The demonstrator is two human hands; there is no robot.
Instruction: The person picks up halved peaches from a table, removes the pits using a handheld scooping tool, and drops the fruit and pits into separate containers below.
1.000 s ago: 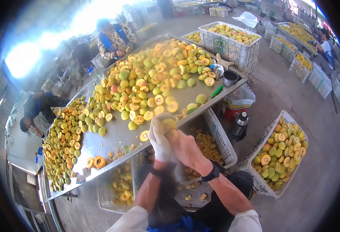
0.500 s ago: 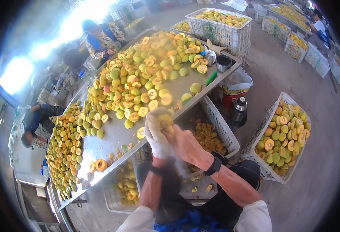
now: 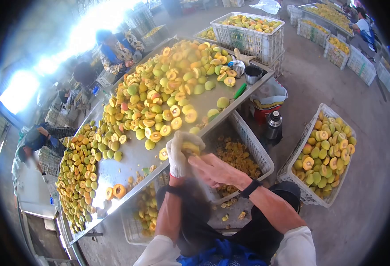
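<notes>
My left hand, in a white knit glove, is closed around a yellow peach half just over the table's front edge. Close below and to the right of the fruit is my bare right hand, a dark band on its wrist. Its fingers point toward the peach and are partly curled and blurred; anything held in them is hidden. Below it stands a crate with yellow fruit scraps. Peach halves are heaped across the metal table, several with pits showing.
A green-handled tool and a metal cup sit near the table's right corner. A thermos stands beside the scrap crate. At right is a crate of peach halves. Other people work across the table and at far left.
My right hand has drawn slightly down and right, away from the peach, its fingers now stretched more. My left hand still holds the fruit, slightly lower.
</notes>
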